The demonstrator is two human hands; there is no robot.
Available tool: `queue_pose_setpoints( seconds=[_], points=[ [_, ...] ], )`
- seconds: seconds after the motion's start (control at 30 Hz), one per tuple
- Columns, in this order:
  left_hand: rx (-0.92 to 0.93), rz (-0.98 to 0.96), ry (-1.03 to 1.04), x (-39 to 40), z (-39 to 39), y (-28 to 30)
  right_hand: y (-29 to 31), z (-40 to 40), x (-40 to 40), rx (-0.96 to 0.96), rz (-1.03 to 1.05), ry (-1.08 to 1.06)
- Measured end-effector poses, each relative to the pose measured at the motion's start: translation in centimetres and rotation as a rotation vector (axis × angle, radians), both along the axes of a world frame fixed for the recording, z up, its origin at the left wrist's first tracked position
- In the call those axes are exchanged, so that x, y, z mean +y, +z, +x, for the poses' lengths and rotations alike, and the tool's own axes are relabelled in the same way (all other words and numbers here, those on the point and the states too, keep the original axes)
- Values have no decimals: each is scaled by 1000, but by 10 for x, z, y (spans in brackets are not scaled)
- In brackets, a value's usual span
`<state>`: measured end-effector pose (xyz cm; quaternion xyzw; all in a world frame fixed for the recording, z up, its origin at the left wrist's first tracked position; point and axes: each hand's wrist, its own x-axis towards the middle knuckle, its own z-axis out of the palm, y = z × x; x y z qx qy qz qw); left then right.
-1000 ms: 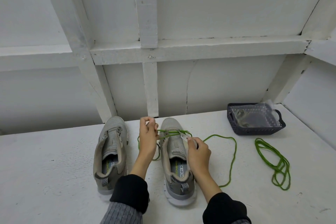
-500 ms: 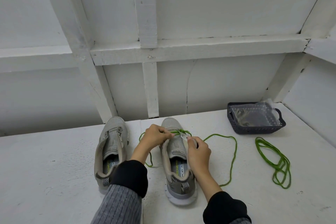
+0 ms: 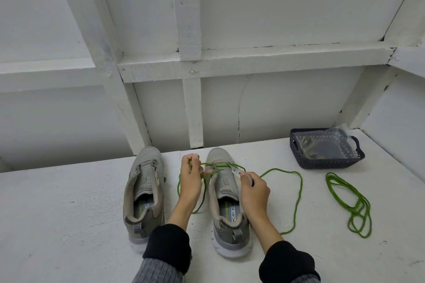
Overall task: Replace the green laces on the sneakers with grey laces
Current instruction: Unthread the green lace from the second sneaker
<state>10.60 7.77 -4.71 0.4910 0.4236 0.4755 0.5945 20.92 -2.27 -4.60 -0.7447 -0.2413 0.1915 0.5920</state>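
Note:
Two grey sneakers stand side by side on the white table, toes pointing away from me. The left sneaker (image 3: 145, 193) has no lace in it. The right sneaker (image 3: 224, 193) still carries a green lace (image 3: 296, 200) across its lowest eyelets, and the lace's loose ends loop onto the table at both sides. My left hand (image 3: 190, 179) pinches this lace at the shoe's left edge. My right hand (image 3: 254, 190) grips the shoe's right eyelet flap. A second green lace (image 3: 351, 204) lies loose in a pile to the right.
A dark plastic basket (image 3: 331, 163) stands at the back right, holding a clear plastic bag with greyish laces inside. A white panelled wall with beams rises right behind the shoes. A side wall closes off the table at the far right.
My left hand dipped onto the lace at the toe eyelets, then drew back to the shoe's left side, still pinching it. My right hand has stayed on the flap.

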Motion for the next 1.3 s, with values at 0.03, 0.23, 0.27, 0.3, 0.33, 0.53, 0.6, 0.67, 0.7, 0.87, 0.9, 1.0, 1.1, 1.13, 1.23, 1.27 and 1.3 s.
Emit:
queue_pose_setpoints(
  seconds=[0.03,0.23,0.27,0.3,0.33,0.53,0.6,0.67,0.7,0.87,0.9,1.0,1.1,1.13,1.23,1.27,1.3],
  points=[
    [21,5,24,3,-2,0,-1,0,0,2,-1,-4],
    [385,186,13,8,-14,-6,-2,0,1,-1,-10,-3],
    [438,202,-5,9,-15,-10,-1,0,1,-1,-7,-4],
    [486,216,-25,10,-15,-13,-1,0,1,0,-5,-5],
    [531,236,-45,13,-14,-17,-1,0,0,2,-3,-4],
    [950,434,-71,23,-6,-24,0,0,0,1,4,3],
    [941,432,-54,25,-5,-23,3,-1,-1,-15,14,5],
    [886,447,-62,26,-4,-24,3,-1,-1,-32,4,4],
    [821,447,-76,25,-4,-24,3,-1,-1,-33,-5,2],
    [273,189,45,8,0,-13,1,-1,0,-27,1,-47],
    [175,139,88,5,1,-11,1,-1,0,-28,0,-54],
    [-91,49,203,6,3,-2,-2,0,-1,-26,-6,-84],
    [-144,55,329,16,-2,6,-2,0,0,-19,-2,-94],
    [-109,83,358,18,-4,8,-1,-1,0,-16,-2,-93],
    [265,266,207,25,-10,4,-2,-1,1,-38,-7,-83],
    [397,314,83,26,-9,0,-3,-1,1,-36,-7,-78],
    [497,350,-43,28,-8,-5,-3,-1,1,-33,-6,-72]
  ],
)
